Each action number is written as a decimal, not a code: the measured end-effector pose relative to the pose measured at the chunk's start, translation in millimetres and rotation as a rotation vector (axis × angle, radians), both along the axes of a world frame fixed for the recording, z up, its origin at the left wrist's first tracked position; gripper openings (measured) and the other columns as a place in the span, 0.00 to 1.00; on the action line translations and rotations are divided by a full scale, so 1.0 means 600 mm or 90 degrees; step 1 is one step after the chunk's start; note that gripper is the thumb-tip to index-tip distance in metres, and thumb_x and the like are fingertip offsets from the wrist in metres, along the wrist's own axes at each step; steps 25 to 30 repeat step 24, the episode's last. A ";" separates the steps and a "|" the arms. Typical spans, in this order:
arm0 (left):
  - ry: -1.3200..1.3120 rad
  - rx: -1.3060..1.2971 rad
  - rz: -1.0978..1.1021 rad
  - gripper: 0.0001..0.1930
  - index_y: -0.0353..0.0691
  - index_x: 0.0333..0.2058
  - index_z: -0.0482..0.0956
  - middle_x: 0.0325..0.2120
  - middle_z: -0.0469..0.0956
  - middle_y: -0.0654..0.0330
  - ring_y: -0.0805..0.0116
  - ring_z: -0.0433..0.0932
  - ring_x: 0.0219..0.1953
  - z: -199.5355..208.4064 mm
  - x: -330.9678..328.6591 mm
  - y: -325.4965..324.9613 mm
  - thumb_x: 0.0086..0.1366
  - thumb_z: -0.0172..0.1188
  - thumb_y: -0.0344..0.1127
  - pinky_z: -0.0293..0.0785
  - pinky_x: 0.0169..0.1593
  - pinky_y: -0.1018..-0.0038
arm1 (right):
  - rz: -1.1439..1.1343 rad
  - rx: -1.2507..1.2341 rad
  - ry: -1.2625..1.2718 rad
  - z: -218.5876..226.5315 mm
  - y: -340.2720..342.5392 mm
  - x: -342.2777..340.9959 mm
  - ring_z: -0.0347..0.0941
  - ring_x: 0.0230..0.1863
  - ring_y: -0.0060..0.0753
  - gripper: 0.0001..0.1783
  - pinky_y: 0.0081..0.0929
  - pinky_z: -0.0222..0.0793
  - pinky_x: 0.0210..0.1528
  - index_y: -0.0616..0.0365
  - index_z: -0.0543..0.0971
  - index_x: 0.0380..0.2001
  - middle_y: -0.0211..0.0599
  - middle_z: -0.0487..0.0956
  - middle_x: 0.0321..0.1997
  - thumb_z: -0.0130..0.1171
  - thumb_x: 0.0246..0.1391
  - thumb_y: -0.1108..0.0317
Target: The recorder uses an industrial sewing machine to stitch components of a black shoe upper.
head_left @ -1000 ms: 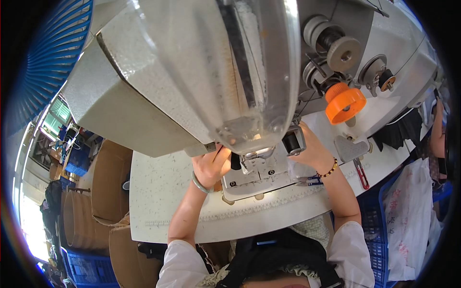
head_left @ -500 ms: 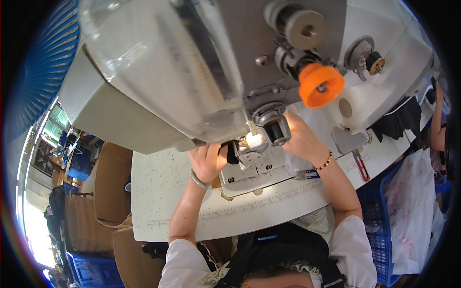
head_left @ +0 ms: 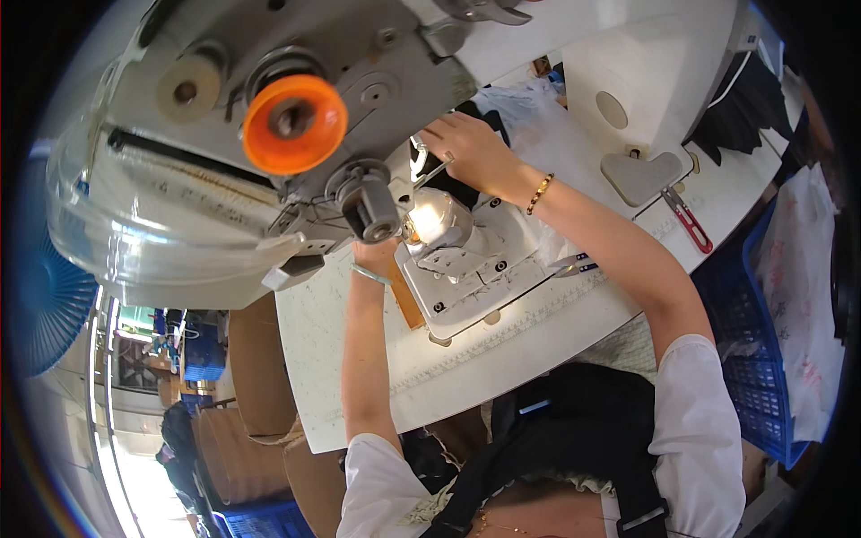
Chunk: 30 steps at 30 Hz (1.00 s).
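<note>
A sewing machine [head_left: 359,90] with an orange knob [head_left: 327,121] reaches across the table, its lamp shining on the work area. Behind the machine head, my left hand [head_left: 377,256] shows only its back and wrist, with a pale bangle; its fingers are hidden. My right hand [head_left: 473,154], with a beaded bracelet, is closed over black cloth [head_left: 460,191] beside the needle area. Its fingers bend downward and point left, near a white metal part. More of the cloth shows beyond the knuckles. The machine's light bed plate [head_left: 475,287] lies below both hands.
Red-handled snips [head_left: 689,226] lie beside a grey pad [head_left: 641,179] on the white table [head_left: 341,394]. Blue-handled tools [head_left: 574,265] rest by the bed plate. A blue crate [head_left: 758,359] with white plastic stands right; cardboard boxes [head_left: 238,448] and a fan [head_left: 54,296] are left.
My view has shifted, so the machine head appears farther left. My right hand has come out from behind the thread parts, over the black cloth. My left fingers have gone out of sight.
</note>
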<state>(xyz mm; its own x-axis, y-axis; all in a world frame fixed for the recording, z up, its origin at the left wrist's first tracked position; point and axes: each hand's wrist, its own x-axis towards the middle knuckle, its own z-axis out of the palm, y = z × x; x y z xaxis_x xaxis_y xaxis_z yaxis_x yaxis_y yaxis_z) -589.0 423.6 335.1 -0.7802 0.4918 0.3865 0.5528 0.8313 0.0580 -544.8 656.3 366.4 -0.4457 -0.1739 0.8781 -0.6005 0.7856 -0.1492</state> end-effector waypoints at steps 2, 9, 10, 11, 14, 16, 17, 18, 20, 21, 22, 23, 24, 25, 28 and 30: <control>-0.038 0.290 -0.106 0.17 0.37 0.41 0.74 0.40 0.74 0.57 0.64 0.73 0.42 -0.006 0.002 0.008 0.53 0.64 0.35 0.71 0.42 0.68 | -0.028 0.075 0.063 0.005 0.005 -0.001 0.73 0.45 0.36 0.20 0.31 0.68 0.48 0.58 0.73 0.46 0.37 0.76 0.46 0.51 0.46 0.74; 0.332 0.478 -0.207 0.09 0.33 0.32 0.77 0.27 0.78 0.59 0.69 0.75 0.28 0.027 0.050 0.024 0.49 0.63 0.23 0.70 0.33 0.74 | 0.175 -0.034 0.014 0.028 0.020 0.035 0.71 0.43 0.34 0.13 0.27 0.68 0.45 0.57 0.79 0.36 0.30 0.77 0.40 0.57 0.42 0.73; 0.397 0.435 -0.209 0.08 0.34 0.30 0.78 0.25 0.79 0.59 0.70 0.75 0.25 0.038 0.055 0.022 0.48 0.63 0.22 0.70 0.31 0.75 | 0.213 -0.033 0.014 0.031 0.021 0.042 0.70 0.43 0.33 0.13 0.26 0.68 0.46 0.57 0.79 0.35 0.30 0.76 0.38 0.57 0.41 0.73; 0.384 0.432 -0.174 0.08 0.35 0.27 0.77 0.22 0.78 0.59 0.70 0.74 0.23 0.040 0.069 0.020 0.46 0.60 0.19 0.68 0.28 0.77 | 0.252 -0.037 0.018 0.033 0.022 0.049 0.69 0.43 0.32 0.13 0.25 0.67 0.46 0.57 0.80 0.34 0.29 0.75 0.36 0.58 0.40 0.73; 0.427 0.357 -0.138 0.08 0.36 0.26 0.76 0.22 0.77 0.57 0.69 0.74 0.22 0.039 0.116 0.007 0.45 0.59 0.18 0.67 0.26 0.79 | 0.272 -0.002 -0.022 0.037 0.026 0.067 0.67 0.43 0.32 0.13 0.26 0.66 0.48 0.57 0.81 0.33 0.30 0.72 0.34 0.58 0.39 0.75; 0.368 0.414 -0.120 0.13 0.39 0.27 0.79 0.22 0.77 0.55 0.62 0.77 0.24 0.034 0.134 0.010 0.38 0.59 0.19 0.71 0.28 0.75 | 0.264 -0.001 0.013 0.042 0.026 0.068 0.68 0.44 0.32 0.14 0.27 0.65 0.50 0.57 0.81 0.35 0.31 0.73 0.33 0.57 0.39 0.76; 0.366 0.394 -0.135 0.14 0.39 0.28 0.79 0.23 0.77 0.55 0.62 0.77 0.24 0.035 0.140 0.011 0.37 0.58 0.18 0.72 0.28 0.75 | 0.268 -0.008 0.009 0.044 0.027 0.069 0.68 0.46 0.33 0.14 0.27 0.65 0.51 0.56 0.81 0.35 0.31 0.74 0.34 0.57 0.39 0.75; 0.368 0.378 -0.156 0.15 0.38 0.28 0.79 0.24 0.77 0.56 0.62 0.77 0.25 0.039 0.143 0.012 0.37 0.58 0.18 0.72 0.28 0.75 | 0.271 -0.015 0.007 0.048 0.029 0.071 0.69 0.47 0.34 0.14 0.28 0.65 0.51 0.55 0.81 0.35 0.31 0.75 0.35 0.57 0.40 0.75; 0.385 0.345 -0.175 0.15 0.38 0.29 0.80 0.26 0.78 0.57 0.61 0.78 0.27 0.050 0.149 0.014 0.38 0.58 0.18 0.74 0.31 0.73 | 0.272 0.021 -0.038 0.052 0.033 0.081 0.69 0.50 0.34 0.14 0.28 0.65 0.53 0.53 0.81 0.35 0.29 0.76 0.38 0.56 0.41 0.74; 0.414 0.326 -0.238 0.15 0.38 0.30 0.80 0.26 0.78 0.58 0.61 0.79 0.29 0.053 0.152 0.019 0.39 0.58 0.19 0.75 0.34 0.72 | 0.267 0.022 -0.011 0.052 0.031 0.087 0.69 0.51 0.34 0.15 0.27 0.66 0.53 0.52 0.81 0.36 0.28 0.77 0.40 0.56 0.41 0.75; 0.439 0.310 -0.294 0.15 0.38 0.31 0.80 0.27 0.79 0.58 0.62 0.79 0.31 0.054 0.156 0.020 0.40 0.58 0.19 0.76 0.37 0.70 | 0.254 0.025 0.028 0.050 0.029 0.094 0.69 0.51 0.33 0.15 0.27 0.66 0.53 0.51 0.81 0.36 0.27 0.77 0.41 0.55 0.42 0.75; 0.442 0.295 -0.312 0.15 0.39 0.32 0.80 0.29 0.79 0.59 0.60 0.80 0.35 0.056 0.160 0.019 0.42 0.57 0.19 0.75 0.44 0.66 | 0.218 0.043 0.010 0.048 0.028 0.102 0.68 0.53 0.32 0.17 0.27 0.67 0.53 0.50 0.81 0.38 0.28 0.77 0.42 0.55 0.43 0.75; 0.459 0.246 -0.314 0.18 0.41 0.38 0.79 0.30 0.79 0.58 0.56 0.80 0.38 0.059 0.165 0.015 0.45 0.58 0.21 0.73 0.48 0.66 | 0.228 0.049 0.000 0.051 0.027 0.100 0.68 0.53 0.32 0.17 0.27 0.67 0.53 0.50 0.81 0.38 0.28 0.77 0.42 0.55 0.43 0.75; 0.459 0.246 -0.314 0.18 0.41 0.38 0.79 0.30 0.79 0.58 0.56 0.80 0.38 0.059 0.165 0.015 0.45 0.58 0.21 0.73 0.48 0.66 | 0.228 0.049 0.000 0.051 0.027 0.100 0.68 0.53 0.32 0.17 0.27 0.67 0.53 0.50 0.81 0.38 0.28 0.77 0.42 0.55 0.43 0.75; 0.459 0.246 -0.314 0.18 0.41 0.38 0.79 0.30 0.79 0.58 0.56 0.80 0.38 0.059 0.165 0.015 0.45 0.58 0.21 0.73 0.48 0.66 | 0.228 0.049 0.000 0.051 0.027 0.100 0.68 0.53 0.32 0.17 0.27 0.67 0.53 0.50 0.81 0.38 0.28 0.77 0.42 0.55 0.43 0.75; 0.459 0.246 -0.314 0.18 0.41 0.38 0.79 0.30 0.79 0.58 0.56 0.80 0.38 0.059 0.165 0.015 0.45 0.58 0.21 0.73 0.48 0.66 | 0.228 0.049 0.000 0.051 0.027 0.100 0.68 0.53 0.32 0.17 0.27 0.67 0.53 0.50 0.81 0.38 0.28 0.77 0.42 0.55 0.43 0.75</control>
